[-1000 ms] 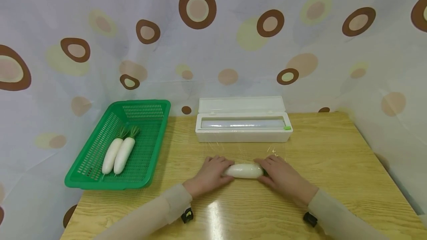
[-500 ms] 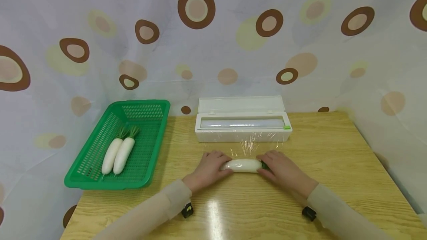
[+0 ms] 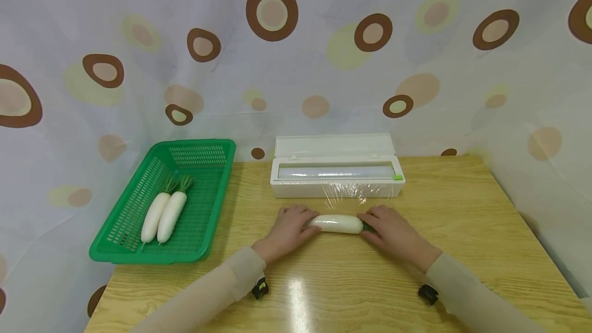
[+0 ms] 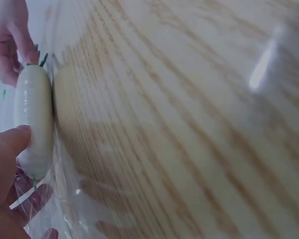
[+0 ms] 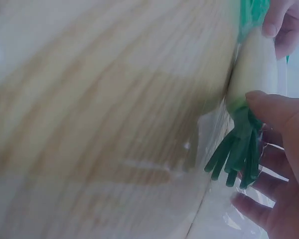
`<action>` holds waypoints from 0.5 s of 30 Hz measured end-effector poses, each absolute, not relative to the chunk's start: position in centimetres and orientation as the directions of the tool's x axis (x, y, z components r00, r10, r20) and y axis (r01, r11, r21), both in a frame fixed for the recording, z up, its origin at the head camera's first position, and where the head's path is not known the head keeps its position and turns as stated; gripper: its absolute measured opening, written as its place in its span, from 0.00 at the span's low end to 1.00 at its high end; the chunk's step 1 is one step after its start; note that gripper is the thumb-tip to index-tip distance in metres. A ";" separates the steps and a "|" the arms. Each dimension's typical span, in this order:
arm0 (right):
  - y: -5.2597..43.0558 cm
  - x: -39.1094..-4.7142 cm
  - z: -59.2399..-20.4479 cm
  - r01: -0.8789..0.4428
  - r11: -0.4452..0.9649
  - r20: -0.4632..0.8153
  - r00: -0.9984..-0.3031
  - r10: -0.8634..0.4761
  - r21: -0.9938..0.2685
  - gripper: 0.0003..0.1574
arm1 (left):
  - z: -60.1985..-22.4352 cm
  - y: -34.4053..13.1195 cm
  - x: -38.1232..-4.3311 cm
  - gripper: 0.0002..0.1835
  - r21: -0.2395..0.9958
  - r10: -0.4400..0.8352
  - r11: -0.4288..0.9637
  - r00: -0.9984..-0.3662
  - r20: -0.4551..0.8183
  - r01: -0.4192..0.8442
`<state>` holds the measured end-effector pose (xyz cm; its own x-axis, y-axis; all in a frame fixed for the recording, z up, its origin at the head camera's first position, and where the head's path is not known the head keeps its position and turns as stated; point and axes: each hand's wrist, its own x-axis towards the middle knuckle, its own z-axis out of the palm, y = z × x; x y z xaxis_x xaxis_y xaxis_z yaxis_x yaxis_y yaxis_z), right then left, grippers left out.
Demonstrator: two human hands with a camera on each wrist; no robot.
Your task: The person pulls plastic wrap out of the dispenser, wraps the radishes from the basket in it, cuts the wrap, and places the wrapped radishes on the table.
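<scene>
A white radish (image 3: 339, 223) with cut green tops lies crosswise on the table, with clear plastic film (image 3: 344, 194) about it that runs back to the wrap box. My left hand (image 3: 290, 230) grips its root end, the thumb on its near side in the left wrist view. At the leafy end my right hand (image 3: 393, 233) holds it, thumb pressed near the base of the green tops (image 5: 241, 149) in the right wrist view. Behind both hands stands the white wrap box (image 3: 337, 190), lid up, with a film roll (image 3: 335, 171) inside.
To the left, a green basket (image 3: 217, 209) holds two more white radishes (image 3: 171, 216) with green tops. The wooden table (image 3: 351, 287) meets a patterned cloth (image 3: 319, 81) behind the box and along the left side.
Both hands have moved away from me toward the wrap box, carrying the radish along with them. The film between radish and box has become shorter and more wrinkled.
</scene>
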<state>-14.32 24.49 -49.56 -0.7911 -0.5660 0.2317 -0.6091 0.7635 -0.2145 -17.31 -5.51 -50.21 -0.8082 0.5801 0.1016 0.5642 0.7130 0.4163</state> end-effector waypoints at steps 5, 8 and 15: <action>24.4 -14.5 -49.5 -0.566 0.784 0.228 -0.823 -0.520 -0.256 0.25 | -50.2 -5.5 -17.5 0.20 0.488 0.547 0.701 -0.831 0.101 0.521; 24.4 -14.7 -49.5 -0.586 0.776 0.270 -0.806 -0.527 -0.234 0.22 | -50.6 -5.6 -17.7 0.19 0.477 0.538 0.704 -0.833 0.127 0.527; 24.5 -14.8 -49.5 -0.602 0.777 0.299 -0.787 -0.539 -0.184 0.25 | -51.0 -5.9 -18.0 0.24 0.432 0.537 0.721 -0.831 0.147 0.542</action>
